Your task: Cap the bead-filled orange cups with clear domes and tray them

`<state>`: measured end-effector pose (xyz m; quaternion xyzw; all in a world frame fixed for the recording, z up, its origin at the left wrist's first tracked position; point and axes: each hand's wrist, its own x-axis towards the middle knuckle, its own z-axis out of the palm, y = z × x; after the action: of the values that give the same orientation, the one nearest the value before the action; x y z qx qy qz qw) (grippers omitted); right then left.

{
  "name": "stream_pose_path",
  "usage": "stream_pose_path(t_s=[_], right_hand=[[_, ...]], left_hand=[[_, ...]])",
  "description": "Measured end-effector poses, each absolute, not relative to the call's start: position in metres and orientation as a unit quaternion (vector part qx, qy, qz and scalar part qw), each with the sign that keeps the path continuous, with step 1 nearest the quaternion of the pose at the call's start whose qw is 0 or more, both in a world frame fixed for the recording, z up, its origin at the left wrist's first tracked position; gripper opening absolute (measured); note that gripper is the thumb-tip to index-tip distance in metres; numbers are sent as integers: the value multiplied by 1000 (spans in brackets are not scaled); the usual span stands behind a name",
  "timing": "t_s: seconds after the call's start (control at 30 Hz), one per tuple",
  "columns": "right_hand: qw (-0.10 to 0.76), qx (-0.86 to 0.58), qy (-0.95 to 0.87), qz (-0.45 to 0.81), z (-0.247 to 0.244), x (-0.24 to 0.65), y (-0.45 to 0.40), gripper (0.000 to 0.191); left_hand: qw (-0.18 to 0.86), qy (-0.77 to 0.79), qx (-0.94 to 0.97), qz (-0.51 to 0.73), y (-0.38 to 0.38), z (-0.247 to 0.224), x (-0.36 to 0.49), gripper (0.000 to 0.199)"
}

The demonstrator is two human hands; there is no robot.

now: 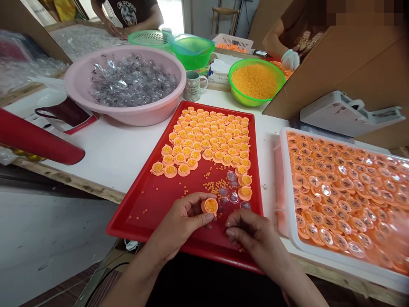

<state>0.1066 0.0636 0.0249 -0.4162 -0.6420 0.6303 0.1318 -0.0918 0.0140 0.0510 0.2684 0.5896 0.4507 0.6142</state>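
Over the near part of a red tray (150, 221), my left hand (182, 221) is closed on a small orange toy cup (210, 206) with yellow pellets inside. Just right of it, my right hand (252, 232) has thumb and fingertips pinched together; whatever they hold, if anything, I cannot make out. Several clear plastic domes (234, 197) lie on the tray beyond my right fingers, beside loose yellow pellets (217, 186). Rows of pellet-filled orange toy cups on saucers (204, 136) cover the far half of the tray.
To the right stands a white bin (289, 221) of capped orange cups. A pink basin (128, 113) of clear domes, a mug (192, 87) and a green bowl (238, 96) of yellow pellets are behind the tray. Two people work across the table, one with a gloved hand (290, 59).
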Motion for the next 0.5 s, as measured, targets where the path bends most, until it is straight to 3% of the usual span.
stream_pose_path(t_s=[0.1, 0.3, 0.5], right_hand=[[166, -423, -513, 729, 23, 106, 67, 14], [254, -416, -458, 744, 24, 100, 67, 14], [295, -449, -449, 714, 19, 95, 62, 15]], left_hand=[[630, 572, 253, 460, 16, 51, -91, 23], [600, 582, 216, 504, 18, 47, -80, 12], [610, 563, 206, 519, 19, 40, -65, 26]])
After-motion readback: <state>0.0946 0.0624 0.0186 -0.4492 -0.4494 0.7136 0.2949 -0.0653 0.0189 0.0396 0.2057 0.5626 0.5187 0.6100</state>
